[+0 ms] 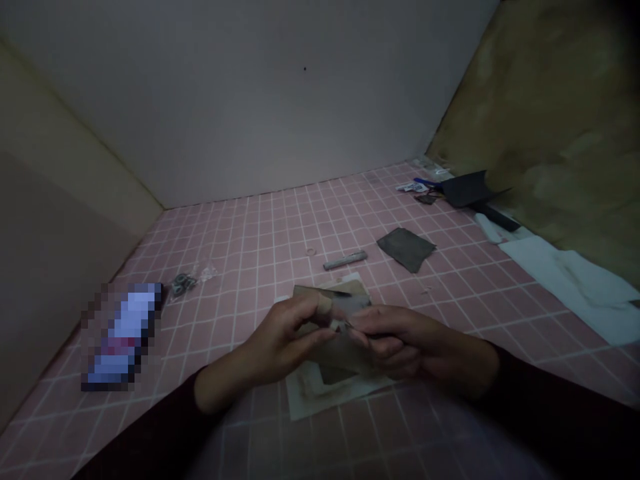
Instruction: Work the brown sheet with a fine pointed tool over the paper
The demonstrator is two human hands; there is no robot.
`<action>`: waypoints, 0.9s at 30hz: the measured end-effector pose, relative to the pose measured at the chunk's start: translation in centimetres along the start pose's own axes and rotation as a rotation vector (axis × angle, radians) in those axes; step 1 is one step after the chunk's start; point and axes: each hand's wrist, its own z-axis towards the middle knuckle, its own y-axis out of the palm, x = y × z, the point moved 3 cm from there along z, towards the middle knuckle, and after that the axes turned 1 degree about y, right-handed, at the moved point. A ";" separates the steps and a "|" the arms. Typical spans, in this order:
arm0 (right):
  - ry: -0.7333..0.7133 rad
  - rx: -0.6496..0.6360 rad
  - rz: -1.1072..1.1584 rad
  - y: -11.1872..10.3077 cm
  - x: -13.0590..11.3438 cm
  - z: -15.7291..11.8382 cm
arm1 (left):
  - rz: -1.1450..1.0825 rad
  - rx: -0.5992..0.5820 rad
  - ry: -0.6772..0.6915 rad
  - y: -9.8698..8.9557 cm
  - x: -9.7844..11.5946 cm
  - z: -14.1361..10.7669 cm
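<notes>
My left hand [280,333] is closed in a pinch, with a beige strip of tape [325,305] wrapped round one finger. My right hand [407,337] pinches from the other side, its fingers curled and almost meeting the left fingertips. Between them is something small and pale with a dark edge, too dim to name. Beneath both hands a dark grey sheet [340,375] lies on stained, pale paper [301,403], partly covered by the hands.
Beyond the hands lie a grey rolled tube [345,260], a thin ring [311,252] and a grey rough sheet [406,249]. At left are a blurred-out phone [125,333] and small round parts [183,284] in clear plastic. A black curved sheet [465,189] and white paper [565,273] line the right wall.
</notes>
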 end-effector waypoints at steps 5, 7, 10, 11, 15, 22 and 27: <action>-0.020 0.017 -0.093 0.2 0.3 -0.1 | -0.004 0.013 0.015 -0.1 0.6 0.1; -0.123 0.068 -0.303 0.4 0.3 -0.1 | -0.007 0.022 -0.003 -0.1 0.7 0.0; -0.442 0.236 -0.843 0.9 -0.2 -0.2 | -0.043 0.025 -0.062 0.2 0.3 -0.1; -0.553 0.302 -1.019 1.2 -0.3 -0.3 | -0.063 0.026 -0.087 0.3 0.0 -0.2; -0.689 0.392 -1.209 1.5 -0.5 -0.5 | -0.111 0.048 -0.173 0.4 -0.9 -0.3; -0.103 0.100 -0.179 0.7 -0.2 -0.2 | -0.057 0.025 -0.100 -0.1 -0.2 -0.2; 0.032 -0.026 0.033 0.4 -0.1 -0.2 | -0.046 0.013 0.003 -0.2 0.5 0.1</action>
